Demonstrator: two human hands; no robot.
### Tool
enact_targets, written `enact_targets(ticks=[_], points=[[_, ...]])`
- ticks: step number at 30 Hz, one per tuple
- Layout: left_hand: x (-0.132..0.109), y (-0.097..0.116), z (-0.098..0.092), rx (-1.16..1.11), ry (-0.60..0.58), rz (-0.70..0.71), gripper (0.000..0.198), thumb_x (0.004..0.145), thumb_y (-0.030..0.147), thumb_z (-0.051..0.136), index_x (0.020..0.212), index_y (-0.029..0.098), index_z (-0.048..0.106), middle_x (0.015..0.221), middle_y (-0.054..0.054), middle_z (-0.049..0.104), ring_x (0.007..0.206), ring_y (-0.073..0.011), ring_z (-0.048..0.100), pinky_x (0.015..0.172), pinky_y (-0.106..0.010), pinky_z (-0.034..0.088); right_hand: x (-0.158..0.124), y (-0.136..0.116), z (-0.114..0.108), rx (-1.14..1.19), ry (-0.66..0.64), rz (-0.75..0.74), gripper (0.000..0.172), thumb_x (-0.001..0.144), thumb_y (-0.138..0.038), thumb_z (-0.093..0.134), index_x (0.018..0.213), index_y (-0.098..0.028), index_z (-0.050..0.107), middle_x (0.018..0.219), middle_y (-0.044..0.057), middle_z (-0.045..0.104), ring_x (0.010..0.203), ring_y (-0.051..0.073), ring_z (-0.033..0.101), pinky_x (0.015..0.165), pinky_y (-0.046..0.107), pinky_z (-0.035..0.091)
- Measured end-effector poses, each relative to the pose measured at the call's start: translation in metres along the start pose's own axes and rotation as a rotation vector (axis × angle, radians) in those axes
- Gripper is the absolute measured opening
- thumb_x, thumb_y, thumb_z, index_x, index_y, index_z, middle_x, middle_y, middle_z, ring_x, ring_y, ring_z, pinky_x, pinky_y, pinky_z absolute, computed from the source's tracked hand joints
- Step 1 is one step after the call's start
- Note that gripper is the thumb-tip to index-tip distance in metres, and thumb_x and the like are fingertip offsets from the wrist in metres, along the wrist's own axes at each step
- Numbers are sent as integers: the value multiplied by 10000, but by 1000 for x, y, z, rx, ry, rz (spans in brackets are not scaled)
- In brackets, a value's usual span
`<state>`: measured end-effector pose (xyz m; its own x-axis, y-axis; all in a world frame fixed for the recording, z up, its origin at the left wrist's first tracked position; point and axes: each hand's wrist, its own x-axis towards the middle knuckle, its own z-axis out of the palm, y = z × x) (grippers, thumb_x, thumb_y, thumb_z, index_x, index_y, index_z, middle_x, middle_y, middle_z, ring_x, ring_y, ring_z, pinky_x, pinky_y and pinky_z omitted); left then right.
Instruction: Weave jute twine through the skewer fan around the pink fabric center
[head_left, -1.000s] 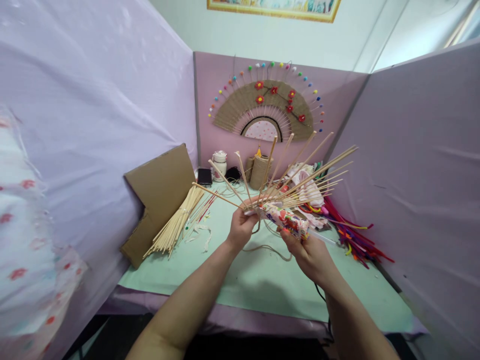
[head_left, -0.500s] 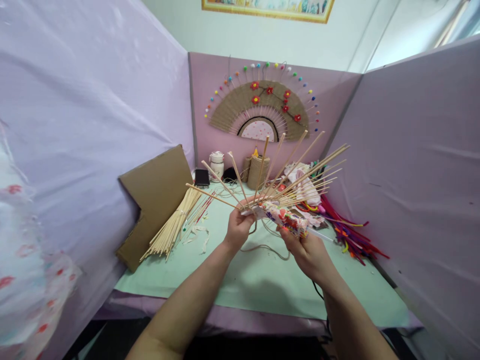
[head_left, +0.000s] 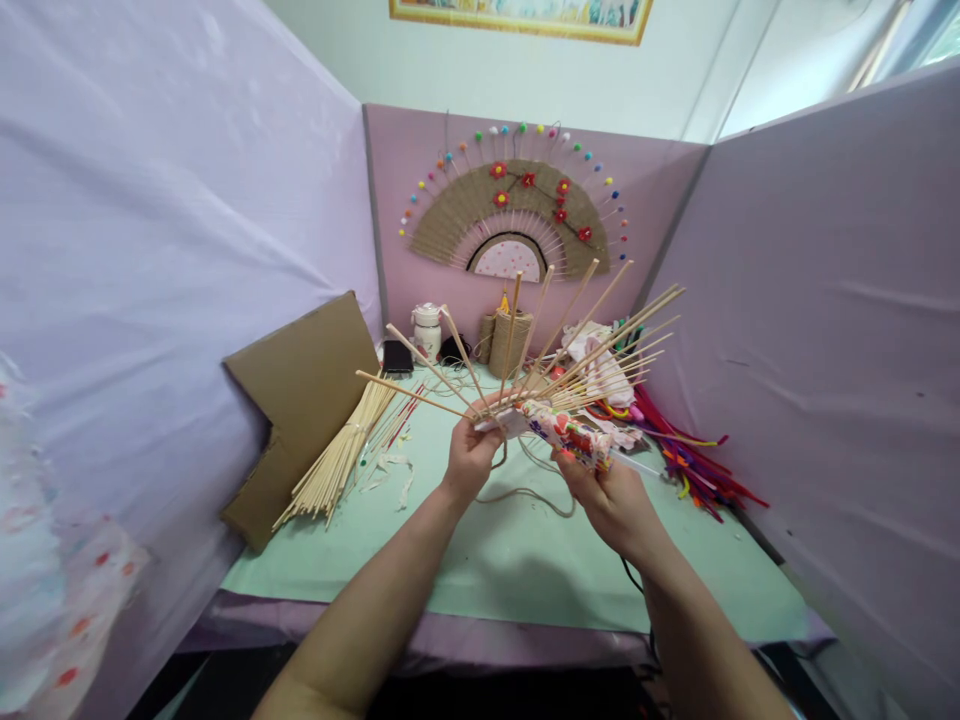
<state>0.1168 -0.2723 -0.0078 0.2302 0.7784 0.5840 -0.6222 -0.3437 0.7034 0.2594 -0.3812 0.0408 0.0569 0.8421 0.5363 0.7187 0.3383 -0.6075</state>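
Above the middle of the table, my left hand (head_left: 471, 456) grips the base of a fan-shaped frame of thin wooden sticks (head_left: 547, 330), which spread upward and to the right. A pale flat piece (head_left: 504, 422) shows at the base beside my left fingers. My right hand (head_left: 607, 490) is closed around a glue gun with a colourful floral cover (head_left: 566, 432); its front end points left at the base of the sticks. A clear glue stick (head_left: 634, 463) juts from its rear, and a black cord (head_left: 632, 577) hangs below my right hand.
On the left lie a bundle of sticks (head_left: 341, 450) and brown cardboard (head_left: 300, 400). Behind stand a white jar (head_left: 427, 333) and a twine spool (head_left: 511, 343). Colourful pipe cleaners (head_left: 701, 455) lie on the right. A decorated fan (head_left: 517, 210) hangs on the pink panel (head_left: 660, 180).
The whole view has shifted slightly, so most things appear a little further left. The glue gun's front sits slightly lower against the base, and more of the pale piece shows.
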Motion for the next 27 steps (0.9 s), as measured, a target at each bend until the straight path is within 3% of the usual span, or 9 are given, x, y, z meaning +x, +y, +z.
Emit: enact_targets(ticks=[13,21,24,27], points=[[0,-3,-1,-15,5,20,386,774,177,640,1157,216,662,1138,-68,716,1065,-234,663,955,-381,508,-1,6,-1,20,12,51,443,916,-591,413,845,-213,632,651,35,563,671,202,550,596,304,437],[0,-5,-3,10,32,-13,396,749,218,658,1146,217,662,1140,-72,711,1082,-249,652,968,-404,501,-1,0,-4,-57,67,-48,342,945,-487,423,865,-214,611,806,67,615,792,217,564,711,334,460],[1,-7,-5,6,93,3,385,741,208,671,1125,244,661,1130,-50,710,1058,-228,657,951,-387,505,-8,1,-4,-117,127,-136,271,950,-418,444,852,-213,591,831,64,598,807,212,551,763,345,453],[4,-6,-7,1,196,33,402,709,214,696,1106,265,654,1085,-29,715,1025,-208,659,938,-363,509,-17,13,-5,-196,189,-160,230,947,-392,462,1002,-211,593,909,80,595,876,226,554,797,353,455]])
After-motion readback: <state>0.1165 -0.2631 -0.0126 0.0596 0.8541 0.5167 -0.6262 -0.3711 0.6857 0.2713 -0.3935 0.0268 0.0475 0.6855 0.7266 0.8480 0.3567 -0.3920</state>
